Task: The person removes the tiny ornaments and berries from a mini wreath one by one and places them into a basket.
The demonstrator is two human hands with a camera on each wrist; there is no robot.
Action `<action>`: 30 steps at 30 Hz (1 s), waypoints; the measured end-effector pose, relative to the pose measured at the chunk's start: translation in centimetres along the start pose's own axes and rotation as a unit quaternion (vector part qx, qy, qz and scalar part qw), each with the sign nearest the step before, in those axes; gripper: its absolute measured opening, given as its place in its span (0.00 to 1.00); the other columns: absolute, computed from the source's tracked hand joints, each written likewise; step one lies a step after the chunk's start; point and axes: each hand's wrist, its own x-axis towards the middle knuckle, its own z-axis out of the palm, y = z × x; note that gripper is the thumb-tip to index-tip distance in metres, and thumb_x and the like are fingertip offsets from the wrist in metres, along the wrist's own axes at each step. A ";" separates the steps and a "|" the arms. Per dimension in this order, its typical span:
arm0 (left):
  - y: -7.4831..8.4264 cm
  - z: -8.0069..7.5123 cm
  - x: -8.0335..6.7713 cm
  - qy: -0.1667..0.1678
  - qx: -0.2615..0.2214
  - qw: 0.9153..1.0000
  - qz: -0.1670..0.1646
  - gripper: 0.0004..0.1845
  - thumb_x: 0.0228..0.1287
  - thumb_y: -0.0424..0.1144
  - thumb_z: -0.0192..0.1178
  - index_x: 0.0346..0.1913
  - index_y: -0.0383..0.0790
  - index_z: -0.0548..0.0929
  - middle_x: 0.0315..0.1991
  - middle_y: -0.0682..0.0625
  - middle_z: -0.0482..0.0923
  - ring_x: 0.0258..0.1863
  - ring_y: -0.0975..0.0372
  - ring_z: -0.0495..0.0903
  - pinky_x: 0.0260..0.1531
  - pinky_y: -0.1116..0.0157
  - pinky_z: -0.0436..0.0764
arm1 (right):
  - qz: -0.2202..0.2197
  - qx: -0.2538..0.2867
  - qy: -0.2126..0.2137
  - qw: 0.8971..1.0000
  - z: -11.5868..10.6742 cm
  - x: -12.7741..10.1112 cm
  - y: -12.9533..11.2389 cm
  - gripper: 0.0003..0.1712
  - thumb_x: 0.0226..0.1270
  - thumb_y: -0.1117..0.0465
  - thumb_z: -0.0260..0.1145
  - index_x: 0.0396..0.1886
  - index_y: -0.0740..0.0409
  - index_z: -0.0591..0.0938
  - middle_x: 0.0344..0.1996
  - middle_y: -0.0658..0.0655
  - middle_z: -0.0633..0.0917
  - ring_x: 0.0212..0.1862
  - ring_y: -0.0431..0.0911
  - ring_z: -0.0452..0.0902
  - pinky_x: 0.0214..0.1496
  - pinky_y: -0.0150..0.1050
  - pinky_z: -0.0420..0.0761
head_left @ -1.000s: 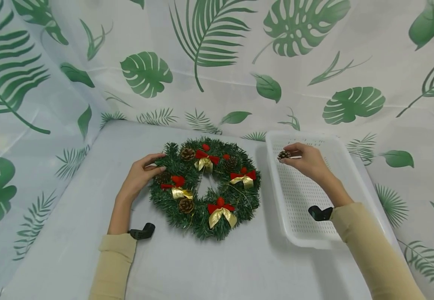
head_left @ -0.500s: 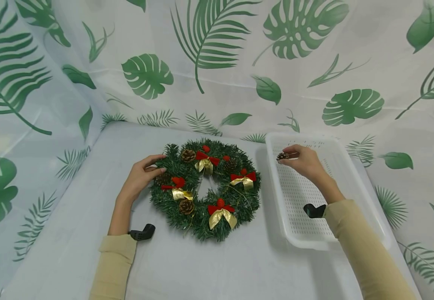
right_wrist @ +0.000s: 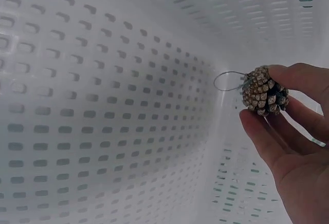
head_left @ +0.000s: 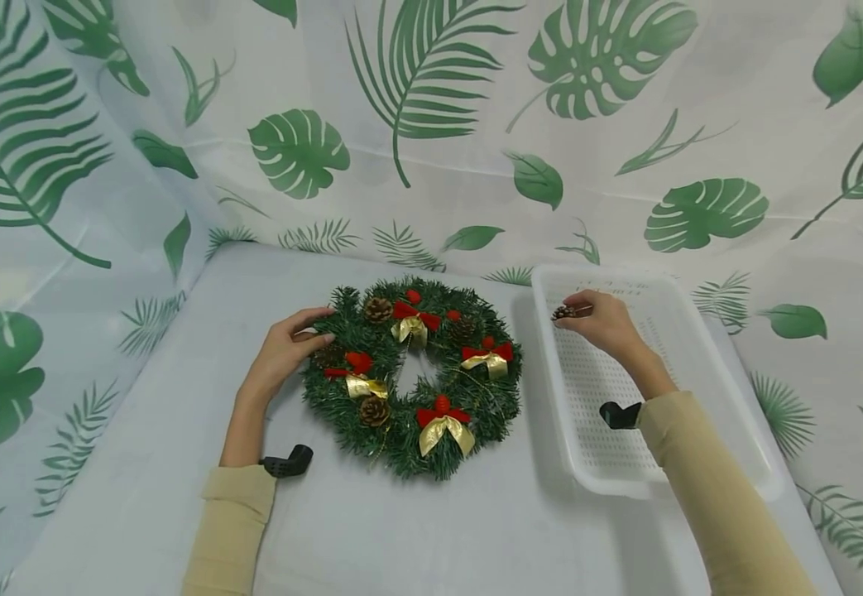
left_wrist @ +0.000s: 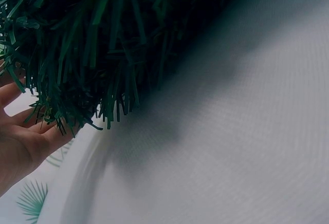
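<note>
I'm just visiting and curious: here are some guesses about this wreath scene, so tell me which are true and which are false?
1. The right hand pinches a small pine cone. True.
2. That pine cone is held over the white perforated basket. True.
3. The left hand is lifted high above the table, away from everything. False: it rests against the left edge of the wreath.
4. The wreath's bows are blue and silver. False: they are red and gold.
5. The wreath lies inside the basket. False: it lies on the table, to the left of the basket.
6. Pine cones are still fixed on the wreath. True.
</note>
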 end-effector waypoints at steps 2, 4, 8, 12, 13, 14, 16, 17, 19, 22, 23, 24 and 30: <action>0.0 0.0 0.0 0.001 0.000 1.000 0.001 0.27 0.74 0.41 0.64 0.73 0.49 0.75 0.79 0.45 0.61 0.73 0.42 0.70 0.68 0.40 0.69 | -0.001 0.000 0.000 1.000 0.1 0.2 0.1 0.28 0.70 0.59 0.70 0.63 0.73 0.77 0.58 0.75 0.81 0.62 0.68 0.79 0.60 0.60 0.80; -0.1 -0.1 0.0 0.003 0.001 1.000 0.001 0.27 0.74 0.42 0.64 0.73 0.49 0.75 0.79 0.45 0.61 0.73 0.42 0.69 0.69 0.40 0.69 | -0.004 0.000 0.000 1.000 0.3 0.4 0.3 0.28 0.70 0.59 0.71 0.62 0.73 0.78 0.57 0.76 0.82 0.61 0.68 0.80 0.59 0.59 0.81; -0.1 -0.1 0.1 0.001 0.003 1.000 0.001 0.28 0.74 0.43 0.65 0.74 0.47 0.74 0.79 0.44 0.60 0.74 0.42 0.68 0.69 0.40 0.68 | -0.009 -0.007 -0.002 1.000 0.7 0.7 0.5 0.27 0.70 0.59 0.71 0.62 0.73 0.78 0.57 0.76 0.82 0.60 0.68 0.80 0.58 0.59 0.81; -0.2 0.0 0.1 0.000 0.003 1.000 0.001 0.28 0.74 0.43 0.65 0.74 0.47 0.74 0.79 0.44 0.60 0.74 0.42 0.67 0.70 0.40 0.68 | -0.008 -0.012 -0.007 1.000 1.0 0.8 0.9 0.28 0.71 0.60 0.70 0.63 0.74 0.78 0.57 0.76 0.82 0.60 0.68 0.80 0.58 0.59 0.81; -0.2 0.1 0.1 0.001 0.003 1.000 0.000 0.28 0.73 0.43 0.65 0.74 0.48 0.74 0.79 0.44 0.60 0.74 0.42 0.67 0.70 0.40 0.68 | -0.006 -0.012 -0.008 1.000 1.0 0.9 1.0 0.28 0.71 0.60 0.69 0.63 0.73 0.77 0.57 0.76 0.82 0.60 0.68 0.80 0.58 0.59 0.81; -0.2 0.1 0.1 0.001 0.003 1.000 0.000 0.28 0.73 0.43 0.65 0.73 0.48 0.75 0.79 0.44 0.61 0.74 0.42 0.67 0.70 0.40 0.68 | -0.005 -0.012 -0.008 1.000 1.1 1.0 1.1 0.28 0.71 0.60 0.69 0.63 0.73 0.77 0.57 0.76 0.82 0.61 0.68 0.79 0.58 0.59 0.81; -0.2 0.1 0.1 0.003 0.003 1.000 -0.001 0.28 0.73 0.43 0.65 0.73 0.48 0.75 0.79 0.45 0.61 0.74 0.42 0.68 0.69 0.40 0.69 | -0.006 -0.011 -0.004 1.000 1.2 1.1 1.4 0.28 0.71 0.60 0.69 0.63 0.74 0.77 0.57 0.76 0.81 0.60 0.68 0.79 0.58 0.59 0.81; -0.2 0.1 0.1 0.004 0.003 1.000 -0.002 0.28 0.73 0.43 0.65 0.73 0.48 0.75 0.79 0.45 0.61 0.73 0.42 0.69 0.69 0.40 0.69 | -0.006 -0.010 -0.002 1.000 1.2 1.2 1.5 0.28 0.71 0.60 0.69 0.63 0.73 0.77 0.57 0.76 0.81 0.60 0.68 0.79 0.58 0.59 0.81; -0.1 0.1 0.1 0.005 0.003 1.000 -0.002 0.28 0.73 0.43 0.66 0.73 0.48 0.75 0.79 0.45 0.61 0.73 0.42 0.69 0.69 0.40 0.69 | -0.006 -0.009 0.003 1.000 1.3 1.3 1.5 0.28 0.70 0.60 0.70 0.62 0.73 0.77 0.57 0.76 0.82 0.60 0.68 0.80 0.58 0.59 0.81; -0.1 0.1 0.2 0.005 0.005 1.000 -0.001 0.28 0.73 0.43 0.66 0.73 0.49 0.75 0.79 0.45 0.62 0.73 0.42 0.69 0.68 0.40 0.70 | -0.003 -0.008 0.009 1.000 1.4 1.5 1.6 0.27 0.70 0.61 0.71 0.62 0.74 0.77 0.56 0.76 0.82 0.59 0.68 0.80 0.57 0.59 0.81; -0.1 0.1 0.2 0.006 0.005 1.000 -0.001 0.28 0.73 0.43 0.66 0.73 0.49 0.75 0.79 0.45 0.62 0.73 0.42 0.68 0.68 0.40 0.70 | -0.001 -0.008 0.010 1.000 1.4 1.5 1.6 0.27 0.69 0.61 0.71 0.61 0.74 0.77 0.56 0.76 0.82 0.59 0.68 0.80 0.57 0.59 0.81; -0.1 0.2 0.2 0.006 0.005 1.000 -0.001 0.28 0.73 0.43 0.66 0.73 0.49 0.75 0.79 0.45 0.62 0.74 0.42 0.68 0.68 0.40 0.70 | 0.000 -0.007 0.011 1.000 1.5 1.6 1.6 0.27 0.69 0.61 0.71 0.61 0.74 0.77 0.56 0.76 0.82 0.59 0.69 0.80 0.57 0.59 0.81; -0.2 0.2 0.2 0.009 0.005 1.000 -0.003 0.28 0.73 0.44 0.66 0.73 0.50 0.76 0.79 0.45 0.62 0.74 0.41 0.67 0.68 0.40 0.70 | 0.001 -0.006 0.017 1.000 1.8 2.0 1.8 0.27 0.69 0.60 0.71 0.60 0.75 0.76 0.55 0.77 0.82 0.59 0.69 0.80 0.57 0.59 0.81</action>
